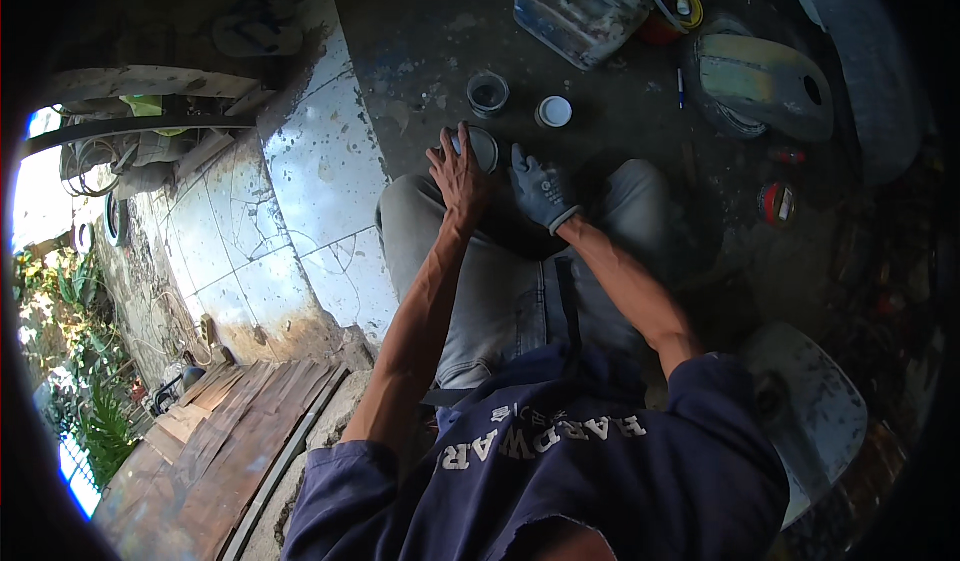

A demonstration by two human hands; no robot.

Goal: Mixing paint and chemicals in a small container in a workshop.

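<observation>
2 hands worked low between bent knees, at a round tin (484,148) with a pale rim.
The bare left hand (459,176) lay over the left side of the tin, its fingers spread and unclenched; the right hand (541,193), in a grey glove (543,189), was just right of the tin with at least 1 finger pointing forward, though whether it was gripping anything could not be made out. The tin sat just ahead of the left knee (407,211). Beyond it on the dark floor (420,71) stood a clear cup (488,93) and, to that cup's right, a small white-topped jar (554,112). Farther right lay a blue pen (681,89), near a curved, paint-marked panel (765,76); a red round tub (776,204) was nearer the person, well apart from both hands.
</observation>
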